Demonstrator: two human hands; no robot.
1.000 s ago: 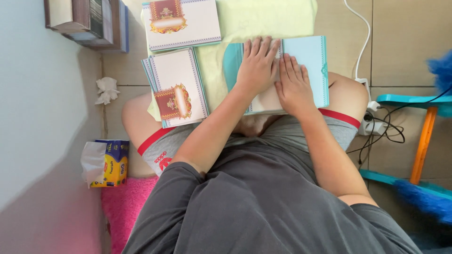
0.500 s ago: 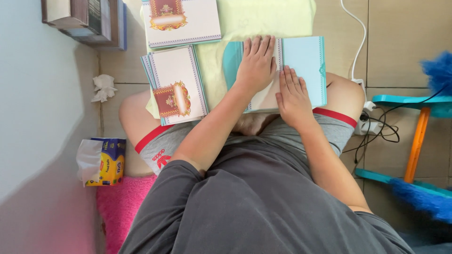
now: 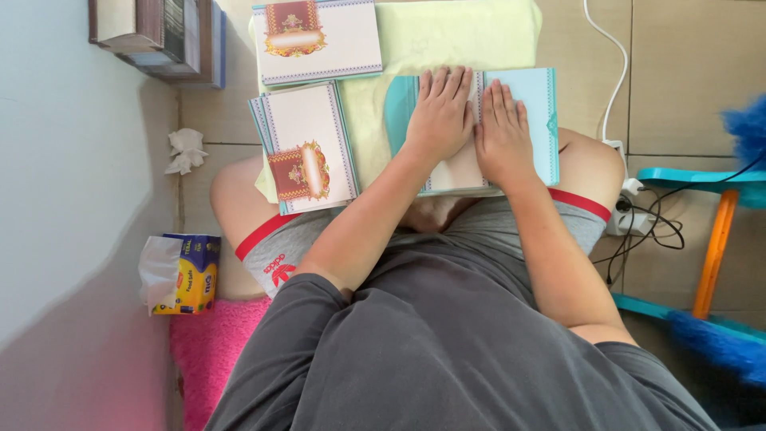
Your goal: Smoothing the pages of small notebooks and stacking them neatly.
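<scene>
**Pressing the fold flat on the lap**

Beige floor tiles surround you where you sit, with a pale yellow cloth spread ahead of your knees. Across your lap lies the light blue folded card with a teal patterned border, and both palms rest on it side by side. Your left hand lies flat with fingers extended and together, gripping nothing; your right hand lies just as flat beside it, thumb edges nearly touching.

To crease it well, judge the work by the card's edges: keep the border lines parallel and press from the middle outward, so that no bubble forms under the palms. Keep the weight even (a lap is a soft, sloping support, so the sheet may slip toward your knees). Whether the card's lower edge is aligned cannot be told, since your wrists cover it.

Just beside your left forearm sits a stack of white cards with a red and gold ornament, and a second similar stack lies beyond it on the cloth. Keep your elbow off both. A white cable runs well apart on your right.
</scene>
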